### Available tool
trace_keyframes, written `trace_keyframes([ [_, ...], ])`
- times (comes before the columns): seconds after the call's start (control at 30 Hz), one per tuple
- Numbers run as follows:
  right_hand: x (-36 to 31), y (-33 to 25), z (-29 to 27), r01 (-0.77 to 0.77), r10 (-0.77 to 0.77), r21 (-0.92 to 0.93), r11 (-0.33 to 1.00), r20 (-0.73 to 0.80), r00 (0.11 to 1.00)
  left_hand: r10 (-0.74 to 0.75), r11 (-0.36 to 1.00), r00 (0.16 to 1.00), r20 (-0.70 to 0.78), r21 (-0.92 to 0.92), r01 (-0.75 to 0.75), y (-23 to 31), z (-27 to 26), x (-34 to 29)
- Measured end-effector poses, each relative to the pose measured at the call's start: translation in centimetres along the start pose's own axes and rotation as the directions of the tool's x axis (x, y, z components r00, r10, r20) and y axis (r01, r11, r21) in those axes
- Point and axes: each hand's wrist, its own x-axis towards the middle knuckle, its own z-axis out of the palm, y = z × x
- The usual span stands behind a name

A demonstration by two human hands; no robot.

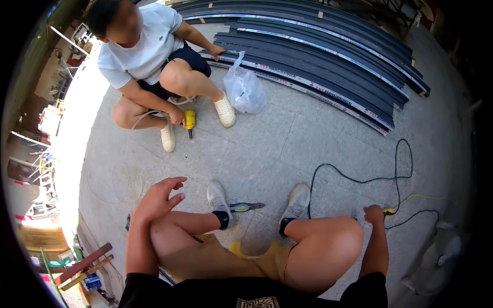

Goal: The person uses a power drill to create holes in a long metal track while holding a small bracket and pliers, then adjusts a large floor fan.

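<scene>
My left hand (160,199) is raised above my left knee, its fingers apart and nothing in them. Beyond my right knee, my right hand (374,214) is curled closed; whatever its fingers may hold is hidden. Just behind its wrist shows a yellow object (390,211) with cords at it, too small and covered to name. A pair of pliers (246,207) with blue and yellow-green handles lies on the floor between my shoes, touched by neither hand.
A squatting person (146,61) at the far left holds a yellow power tool (190,120), tip down. Beside them stand a white plastic bag (245,90) and stacked dark metal profiles (318,56). A dark cord (354,180) loops over the floor at right. Wooden bars (84,264) lie lower left.
</scene>
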Motion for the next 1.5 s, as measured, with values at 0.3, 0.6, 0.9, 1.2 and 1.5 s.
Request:
trace_keyframes([
  [0.3,24.1,-10.4,-32.0,-0.24,0.273,0.266,0.934,-0.096,0.957,-0.002,0.994,0.956,0.292,0.104,-0.029,1.3,-0.6,1.8],
  [0.6,30.1,-16.0,-41.8,-0.206,0.53,0.517,0.831,-0.623,0.575,0.019,0.998,0.932,0.363,0.056,-0.042,2.0,-1.7,3.3],
  [0.9,27.3,-15.7,-48.5,-0.144,0.501,0.479,0.866,-0.821,0.274,0.049,0.997,0.939,0.34,0.038,-0.066,0.4,-1.6,2.5],
  [1.2,23.0,-18.7,-56.1,0.204,0.302,0.345,0.916,-0.929,0.214,0.105,0.99,0.946,0.306,0.06,-0.13,0.5,-0.9,1.0],
  [1.5,14.8,-22.7,-51.8,0.356,0.238,0.327,0.876,-0.932,0.272,0.27,0.963,0.956,0.112,-0.02,-0.27,3.5,0.1,0.1],
])
